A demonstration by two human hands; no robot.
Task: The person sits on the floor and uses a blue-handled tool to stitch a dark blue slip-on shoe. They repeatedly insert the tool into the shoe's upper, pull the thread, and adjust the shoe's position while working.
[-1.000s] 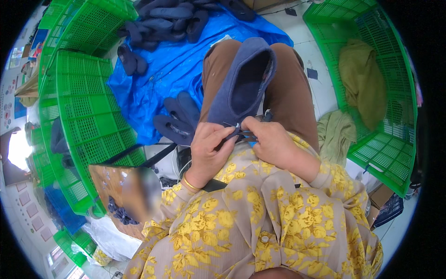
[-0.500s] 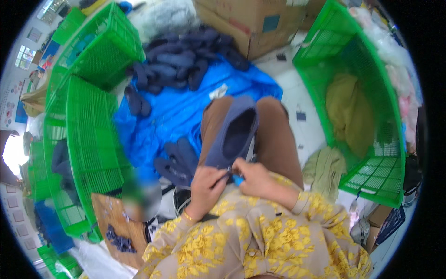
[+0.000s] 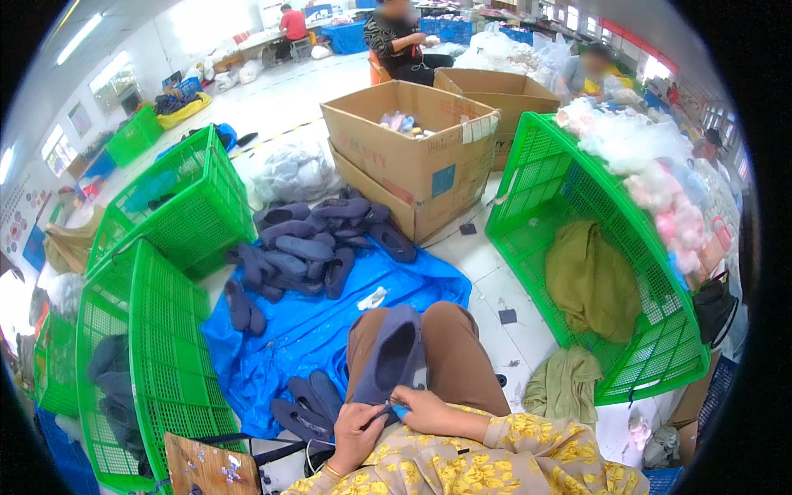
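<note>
A dark blue-grey slipper [image 3: 394, 356] rests on my lap between the knees, its opening facing up and its toe pointing away. My left hand [image 3: 357, 435] is closed at the heel end, fingers pinching its edge. At the same end, my right hand [image 3: 429, 414] is closed around a small blue object [image 3: 400, 410], mostly hidden by the fingers; its kind cannot be made out. The two hands nearly touch. Several similar slippers [image 3: 307, 404] lie beside my left knee, and a large heap of slippers [image 3: 309, 247] covers the far part of a blue plastic sheet [image 3: 309, 330].
Green plastic crates [image 3: 173, 363] line the left side. Another green crate [image 3: 528, 272], holding olive cloth [image 3: 590, 280], stands at right. Cardboard boxes [image 3: 404, 157] stand ahead. A wooden board [image 3: 210, 470] with small scraps is at lower left. Other people [image 3: 408, 45] sit farther back.
The view has tilted upward, bringing the far room and people into sight. Both hands stay at the slipper's heel end, with little visible change in their grip.
</note>
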